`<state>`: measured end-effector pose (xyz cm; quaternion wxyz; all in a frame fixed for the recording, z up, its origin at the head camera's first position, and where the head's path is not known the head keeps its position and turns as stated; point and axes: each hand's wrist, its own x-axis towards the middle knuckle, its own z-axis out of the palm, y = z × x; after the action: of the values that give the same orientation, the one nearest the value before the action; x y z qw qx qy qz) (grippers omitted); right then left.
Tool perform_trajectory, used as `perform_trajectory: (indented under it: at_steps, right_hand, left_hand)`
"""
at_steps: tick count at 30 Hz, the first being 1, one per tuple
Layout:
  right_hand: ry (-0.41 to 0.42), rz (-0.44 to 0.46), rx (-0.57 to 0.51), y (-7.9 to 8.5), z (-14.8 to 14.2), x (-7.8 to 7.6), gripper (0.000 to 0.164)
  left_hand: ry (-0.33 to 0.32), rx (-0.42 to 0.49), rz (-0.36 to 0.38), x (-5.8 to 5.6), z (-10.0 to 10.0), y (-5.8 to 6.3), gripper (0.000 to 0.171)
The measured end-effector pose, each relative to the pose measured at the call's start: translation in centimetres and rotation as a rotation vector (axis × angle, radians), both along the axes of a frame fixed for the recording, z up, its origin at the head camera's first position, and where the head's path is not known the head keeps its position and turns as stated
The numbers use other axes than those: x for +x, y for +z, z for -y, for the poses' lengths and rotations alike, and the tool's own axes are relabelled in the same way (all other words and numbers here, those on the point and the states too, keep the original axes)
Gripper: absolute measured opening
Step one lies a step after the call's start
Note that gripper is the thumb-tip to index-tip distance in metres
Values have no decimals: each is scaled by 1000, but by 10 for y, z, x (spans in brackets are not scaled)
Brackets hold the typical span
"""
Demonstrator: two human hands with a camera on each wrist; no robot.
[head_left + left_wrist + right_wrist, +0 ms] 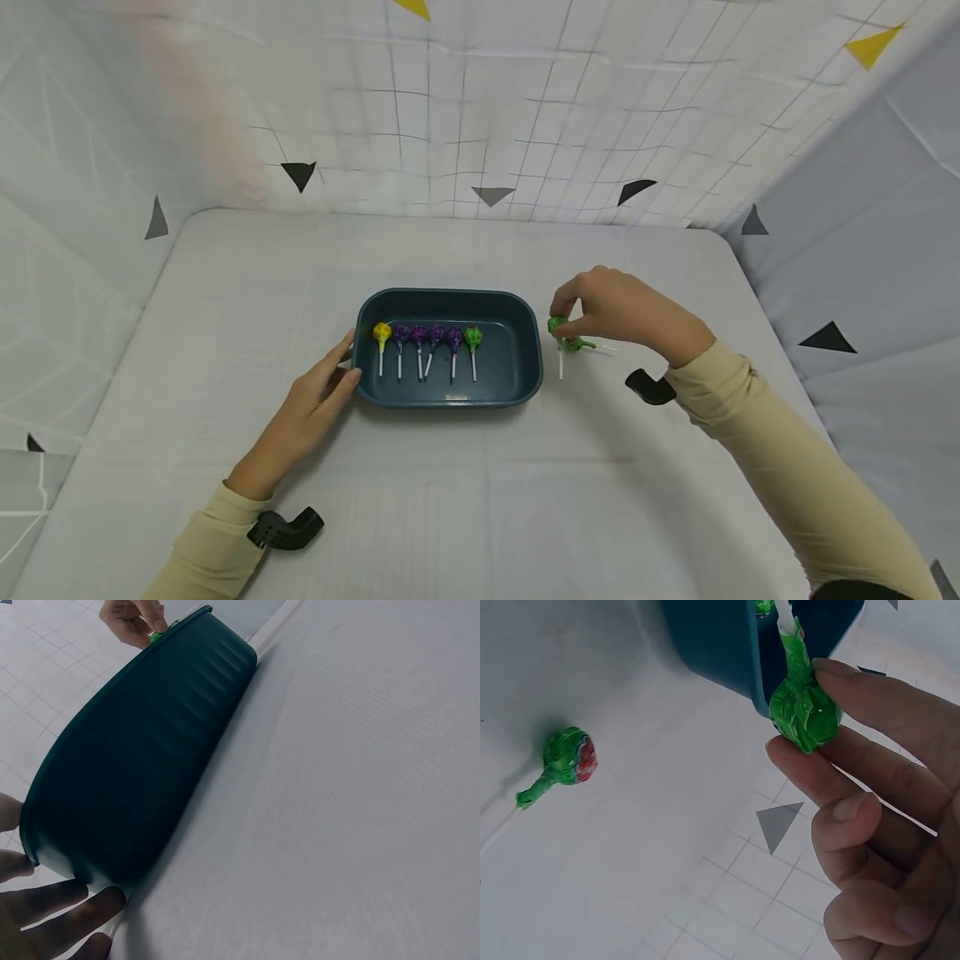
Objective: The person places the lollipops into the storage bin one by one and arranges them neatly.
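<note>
My right hand [618,308] pinches a green-wrapped lollipop [806,716] by its candy head, just right of the tray, with its white stick pointing down. Below that hand, another green lollipop [570,755] with a red patch lies on the table. Inside the dark teal tray [506,358] several lollipops stand in a side-by-side row: a yellow one [382,333] at the left, purple ones [418,335] between, and a green one [472,337] at the right. Against the tray's outer left end rests my left hand [311,408], its extended fingers [75,919] touching the wall.
A white cloth covers the table [465,492]. White sheeting [495,108] with grid lines and dark and yellow triangles rises at the back and sides. Each wrist carries a black device [288,531].
</note>
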<state>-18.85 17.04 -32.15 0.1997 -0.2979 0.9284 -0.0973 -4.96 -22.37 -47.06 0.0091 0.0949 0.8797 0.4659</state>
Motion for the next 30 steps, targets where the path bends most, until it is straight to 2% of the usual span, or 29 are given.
perform_trajectory:
  at_steps: [9,16,22,30]
  right_hand:
    - [60,-32,6,2,18,-8,14]
    - [83,-33,45,-1,35,-12,27]
    - [108,-13,42,-8,44,-14,17]
    - [141,-3,53,-14,54,-16,14]
  left_hand:
    - [3,-5,-1,0,0,0,61]
    - [5,-6,2,-1,0,0,61]
    - [5,-5,4,-1,0,1,61]
    - [3,-6,3,0,0,2,61]
